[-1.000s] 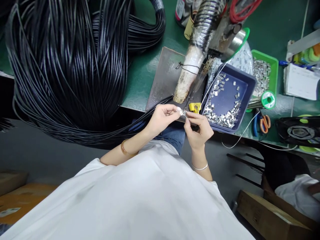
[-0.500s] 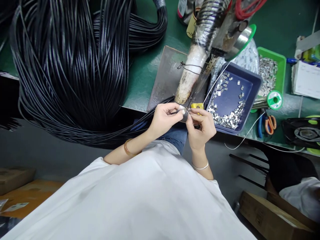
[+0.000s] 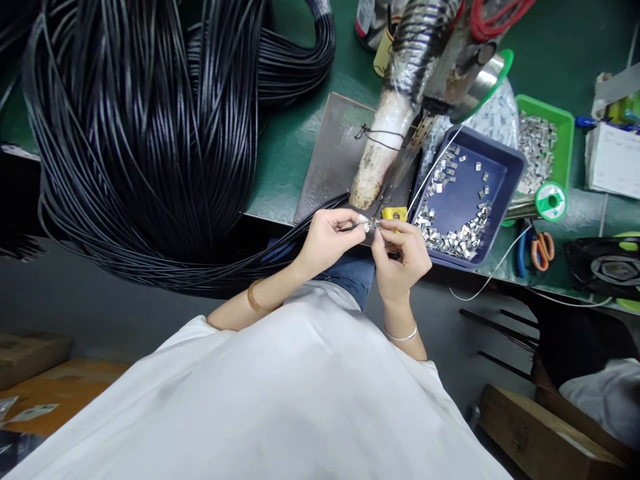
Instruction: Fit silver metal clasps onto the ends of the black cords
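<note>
Just past the table's front edge, my left hand point(image 3: 327, 240) pinches the end of a black cable point(image 3: 346, 229) between thumb and forefinger; there is white on a fingertip. My right hand point(image 3: 403, 257) faces it, its fingers closed on a small shiny metal piece point(image 3: 373, 225) at the cable's tip. The fingertips almost meet, so the piece's exact shape is hidden. Close behind them is a yellow block point(image 3: 395, 214). To the right, a blue tray point(image 3: 500, 167) holds many small metal shells point(image 3: 463, 243).
A big heap of black cables point(image 3: 145, 133) covers the left of the green table point(image 3: 285, 153). A plastic-wrapped duct point(image 3: 377, 153) slants down above a dark board point(image 3: 330, 157). Rightward are a green tray point(image 3: 565, 133), a solder spool point(image 3: 551, 201) and orange-handled pliers point(image 3: 543, 250).
My fingertips have shifted slightly around the metal piece, which sits closer in line with the cable end. Both arms stay in nearly the same place.
</note>
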Motion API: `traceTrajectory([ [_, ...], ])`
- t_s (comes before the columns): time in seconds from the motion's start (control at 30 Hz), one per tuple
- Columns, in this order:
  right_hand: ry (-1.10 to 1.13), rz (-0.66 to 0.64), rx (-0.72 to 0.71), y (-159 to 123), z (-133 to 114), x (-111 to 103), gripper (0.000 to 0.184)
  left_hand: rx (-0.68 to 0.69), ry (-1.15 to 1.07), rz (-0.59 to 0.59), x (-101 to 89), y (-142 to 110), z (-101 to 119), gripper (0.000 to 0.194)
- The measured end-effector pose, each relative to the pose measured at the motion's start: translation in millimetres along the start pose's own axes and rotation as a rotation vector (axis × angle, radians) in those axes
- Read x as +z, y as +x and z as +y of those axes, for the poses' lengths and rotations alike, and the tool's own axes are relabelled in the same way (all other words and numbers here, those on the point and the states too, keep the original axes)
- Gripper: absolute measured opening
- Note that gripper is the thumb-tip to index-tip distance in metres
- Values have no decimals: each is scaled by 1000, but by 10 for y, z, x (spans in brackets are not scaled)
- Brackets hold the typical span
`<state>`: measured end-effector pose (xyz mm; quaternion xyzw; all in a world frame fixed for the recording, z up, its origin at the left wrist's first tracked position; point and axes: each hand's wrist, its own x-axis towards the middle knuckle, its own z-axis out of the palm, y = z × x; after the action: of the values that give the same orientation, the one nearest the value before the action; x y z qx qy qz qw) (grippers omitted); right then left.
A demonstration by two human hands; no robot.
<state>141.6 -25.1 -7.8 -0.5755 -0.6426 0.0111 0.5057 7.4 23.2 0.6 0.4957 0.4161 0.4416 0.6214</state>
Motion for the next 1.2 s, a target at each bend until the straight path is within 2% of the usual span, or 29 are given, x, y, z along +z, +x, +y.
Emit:
traceTrajectory([
  [0.2,-13,20,-12,32,-32,7,10,43,22,17,14,-13,19,11],
  [0.43,13,22,-52,-19,-7,-8,12,-10,-25,-7,9,-9,50,10],
  [0.8,5,-28,-5,20,-9,-1,10,-57,-96,16,17,20,64,11],
  [1.07,-34,-45,-7,75,-53,-15,8,0,2,37,4,-7,79,12],
  [1.2,-25,-77,-10,38,-40,-19,6,-25,6,32,-11,-16,56,13],
])
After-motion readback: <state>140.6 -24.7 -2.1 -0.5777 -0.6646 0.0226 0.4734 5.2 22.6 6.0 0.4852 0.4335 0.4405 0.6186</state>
